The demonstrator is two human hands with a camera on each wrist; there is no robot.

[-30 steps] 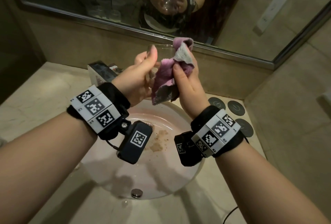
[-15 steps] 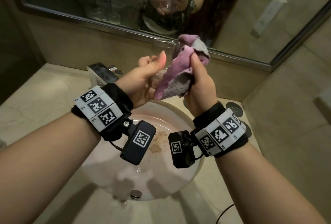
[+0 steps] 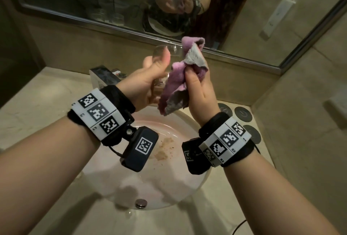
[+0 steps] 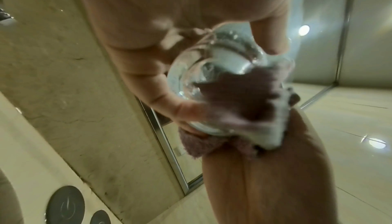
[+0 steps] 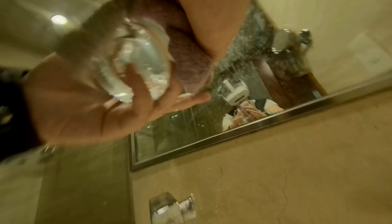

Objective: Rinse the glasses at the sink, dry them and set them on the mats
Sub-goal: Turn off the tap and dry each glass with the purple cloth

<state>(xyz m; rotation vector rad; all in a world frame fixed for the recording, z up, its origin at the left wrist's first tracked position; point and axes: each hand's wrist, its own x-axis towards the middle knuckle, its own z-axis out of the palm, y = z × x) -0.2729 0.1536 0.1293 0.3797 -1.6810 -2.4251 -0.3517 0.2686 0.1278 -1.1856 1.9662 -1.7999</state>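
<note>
**Drying a glass over the sink**

From the head view, my left hand (image 3: pixel 150 77) grips the glass (image 3: pixel 165 60) above the sink (image 3: pixel 187 122), probably so drips fall inside. My right hand (image 3: pixel 199 88) clutches the cloth (image 3: pixel 178 84) against it. The mats (image 3: pixel 243 113) wait on the desk (image 3: pixel 37 99).

Only the left wrist view shows the cloth (image 4: pixel 244 103) covering the glass base (image 4: pixel 191 80).

The right wrist view adds the left palm (image 5: pixel 84 110) under the glass (image 5: pixel 135 69).
</note>
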